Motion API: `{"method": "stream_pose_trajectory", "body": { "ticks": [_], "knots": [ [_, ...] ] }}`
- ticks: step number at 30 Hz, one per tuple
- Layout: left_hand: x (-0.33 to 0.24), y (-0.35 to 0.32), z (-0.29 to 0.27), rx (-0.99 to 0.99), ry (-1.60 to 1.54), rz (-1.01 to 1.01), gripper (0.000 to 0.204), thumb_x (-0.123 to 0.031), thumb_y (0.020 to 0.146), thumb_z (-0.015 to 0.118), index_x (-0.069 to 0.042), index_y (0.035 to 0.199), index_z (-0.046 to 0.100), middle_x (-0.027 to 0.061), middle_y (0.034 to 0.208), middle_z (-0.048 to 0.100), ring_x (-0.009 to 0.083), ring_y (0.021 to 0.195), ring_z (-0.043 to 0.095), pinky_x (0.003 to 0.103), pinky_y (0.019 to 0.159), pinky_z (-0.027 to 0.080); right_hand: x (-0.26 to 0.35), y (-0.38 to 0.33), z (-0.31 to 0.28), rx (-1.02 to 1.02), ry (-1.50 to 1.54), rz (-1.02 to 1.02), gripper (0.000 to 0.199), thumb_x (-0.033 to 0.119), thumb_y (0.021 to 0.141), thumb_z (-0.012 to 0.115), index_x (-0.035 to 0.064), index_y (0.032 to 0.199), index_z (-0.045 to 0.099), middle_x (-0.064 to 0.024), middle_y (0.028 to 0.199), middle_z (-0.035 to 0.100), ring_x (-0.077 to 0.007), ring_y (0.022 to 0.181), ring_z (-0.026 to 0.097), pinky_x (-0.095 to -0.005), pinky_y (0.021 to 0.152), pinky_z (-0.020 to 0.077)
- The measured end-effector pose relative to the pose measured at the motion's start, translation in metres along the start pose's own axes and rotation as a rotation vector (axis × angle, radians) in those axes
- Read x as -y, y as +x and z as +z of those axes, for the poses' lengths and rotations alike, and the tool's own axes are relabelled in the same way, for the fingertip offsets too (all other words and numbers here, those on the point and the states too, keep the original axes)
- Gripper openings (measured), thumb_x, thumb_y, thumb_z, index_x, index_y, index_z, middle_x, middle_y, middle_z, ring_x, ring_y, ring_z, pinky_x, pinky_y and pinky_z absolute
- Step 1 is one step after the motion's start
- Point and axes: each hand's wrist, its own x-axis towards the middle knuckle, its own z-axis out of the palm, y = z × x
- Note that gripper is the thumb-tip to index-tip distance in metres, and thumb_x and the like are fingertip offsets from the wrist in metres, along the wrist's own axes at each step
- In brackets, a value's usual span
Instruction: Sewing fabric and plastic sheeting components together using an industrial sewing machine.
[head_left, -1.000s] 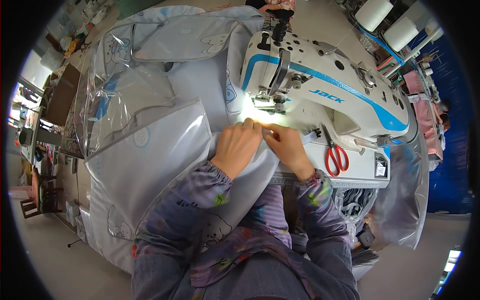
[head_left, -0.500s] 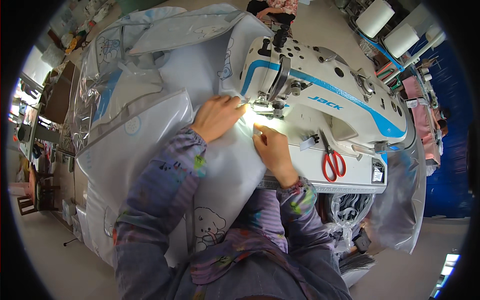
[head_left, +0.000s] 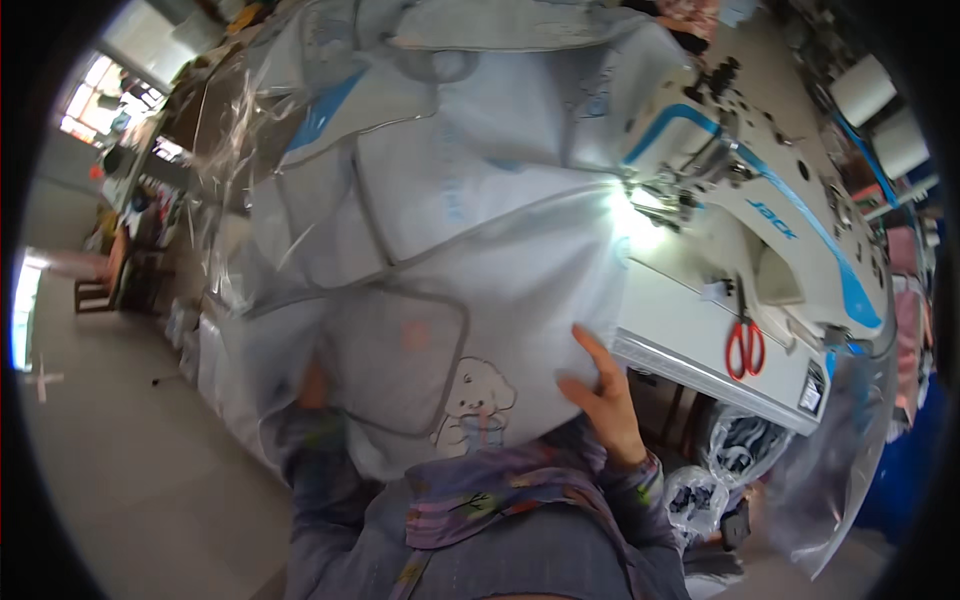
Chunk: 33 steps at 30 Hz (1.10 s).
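A large pale grey sheet with dark seam lines and a cartoon puppy print spreads before me. One part of it runs to the lit needle area of a white and blue sewing machine at the right. My right hand rests against the sheet's right edge near the table front, with thumb and forefinger spread apart. At the lower left my left hand is blurred and mostly covered by the sheet, so its fingers cannot be made out.
Red-handled scissors lie on the machine table. Clear bags of dark pieces hang below its front edge. White thread cones stand at the far right. Crinkled clear plastic lies along the sheet's left side.
Both hands have left the needle area and come down toward me, the left one going under the sheet. The sheet is turned and spread wider. My view has shifted left.
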Motion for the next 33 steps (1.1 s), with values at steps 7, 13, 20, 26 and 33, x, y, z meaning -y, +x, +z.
{"method": "stream_pose_trajectory", "body": {
  "ticks": [7,13,20,26,33],
  "knots": [
    [0.050,0.024,-0.107,-0.918,-0.607,-0.056,0.022,-0.017,0.104,0.047,0.000,0.105,0.061,0.0107,0.095,0.064,0.0222,0.084,0.062,0.040,0.079,0.049,-0.029,-0.020,0.001,0.074,-0.051,0.041,0.063,-0.005,0.092,0.069,0.0029,0.151,0.048,-0.0101,0.155,0.049,-0.0178,0.144,0.040,-0.0309,0.117,0.0316],
    [-0.131,-0.041,0.057,0.141,0.184,0.751,0.012,-0.007,0.096,0.060,-0.002,0.106,0.064,0.0129,0.101,0.065,0.0290,0.095,0.062,0.036,0.084,0.048,0.003,0.007,-0.038,-0.162,-0.352,-0.033,0.053,0.000,0.097,0.062,0.0022,0.149,0.051,-0.0089,0.133,0.066,-0.0168,0.111,0.061,-0.0308,0.096,0.0476],
    [-0.118,-0.044,0.065,0.417,0.624,0.620,0.029,-0.005,0.093,0.063,0.000,0.122,0.060,0.0167,0.125,0.061,0.0390,0.120,0.055,0.045,0.098,0.045,0.031,0.122,-0.078,-0.158,-0.650,-0.352,0.043,0.010,0.102,0.056,0.0056,0.145,0.055,-0.0118,0.096,0.072,-0.0153,0.073,0.060,-0.0345,0.069,0.0487],
    [-0.114,-0.052,0.112,0.033,0.459,0.763,0.022,-0.009,0.093,0.065,0.000,0.114,0.066,0.0182,0.119,0.066,0.0435,0.113,0.057,0.052,0.092,0.046,0.045,0.156,-0.080,-0.164,-0.871,-0.296,0.050,0.013,0.097,0.051,0.0113,0.146,0.056,-0.0134,0.074,0.068,-0.0231,0.063,0.064,-0.0357,0.065,0.0526],
    [-0.047,0.014,0.023,-0.286,0.617,0.807,0.018,-0.020,0.092,0.069,-0.003,0.097,0.073,0.0186,0.084,0.069,0.0423,0.080,0.063,0.049,0.078,0.048,0.063,0.151,-0.060,-0.148,-0.737,-0.041,0.055,0.011,0.094,0.049,0.0079,0.148,0.053,-0.0119,0.065,0.062,-0.0174,0.044,0.056,-0.0332,0.051,0.0505]
  ]
}}
